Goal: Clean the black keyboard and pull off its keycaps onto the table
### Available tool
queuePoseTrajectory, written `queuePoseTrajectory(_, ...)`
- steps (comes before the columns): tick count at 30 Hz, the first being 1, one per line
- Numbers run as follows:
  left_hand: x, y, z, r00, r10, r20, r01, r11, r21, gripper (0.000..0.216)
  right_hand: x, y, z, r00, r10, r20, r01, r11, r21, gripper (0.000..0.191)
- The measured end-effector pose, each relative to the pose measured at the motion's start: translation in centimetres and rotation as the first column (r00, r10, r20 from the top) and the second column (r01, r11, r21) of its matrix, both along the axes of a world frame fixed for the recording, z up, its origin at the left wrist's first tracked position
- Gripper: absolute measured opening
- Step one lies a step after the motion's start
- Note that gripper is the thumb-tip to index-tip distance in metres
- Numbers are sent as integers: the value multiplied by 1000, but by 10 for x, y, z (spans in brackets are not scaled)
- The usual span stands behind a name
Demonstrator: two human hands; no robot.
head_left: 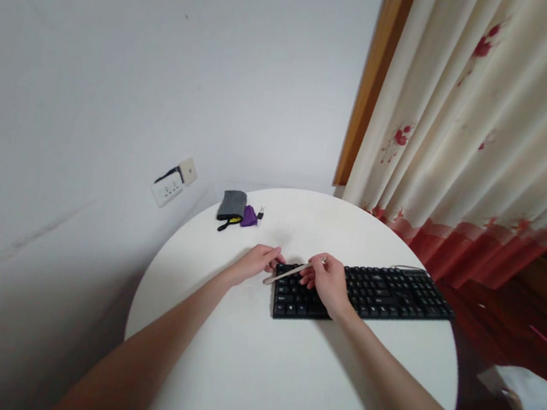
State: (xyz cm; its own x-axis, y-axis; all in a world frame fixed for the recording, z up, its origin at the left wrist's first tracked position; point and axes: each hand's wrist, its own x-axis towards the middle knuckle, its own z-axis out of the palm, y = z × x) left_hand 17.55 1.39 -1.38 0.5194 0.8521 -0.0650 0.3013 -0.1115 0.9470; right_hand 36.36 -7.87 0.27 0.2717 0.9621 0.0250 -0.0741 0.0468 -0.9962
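Note:
A black keyboard [383, 292] lies on the round white table, its left end under my hands. My right hand [327, 285] is closed around a thin beige stick [289, 273] with a slightly thicker, rounded end. The stick slants down to the left across the keyboard's left keys, and its thick end reaches just past the left edge. At the upper left corner of the keyboard, my left hand [256, 263] has its thumb and fingers drawn together on the edge. Its fingertips are small and partly hidden.
Toward the back left of the white table [231, 374] lie a grey cloth pouch [233, 205], a purple cloth piece [249, 216] and a small black clip-like item [260, 216]. A wall with a socket [169, 188] borders the left. A curtain [440, 119] hangs at the right.

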Motion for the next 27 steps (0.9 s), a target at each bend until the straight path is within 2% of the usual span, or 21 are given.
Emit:
queuePoseTrajectory(18, 0, -3, 3, 1000, 11, -12, -11, 1000, 1, 61, 34, -3, -2, 995, -96, -9, 95, 993, -66, 9)
queuePoseTrajectory(27, 0, -5, 6, 1000, 11, -17, -11, 1000, -7, 55, 53, -3, 3, 984, -160, 80, 166, 983, -81, 8)
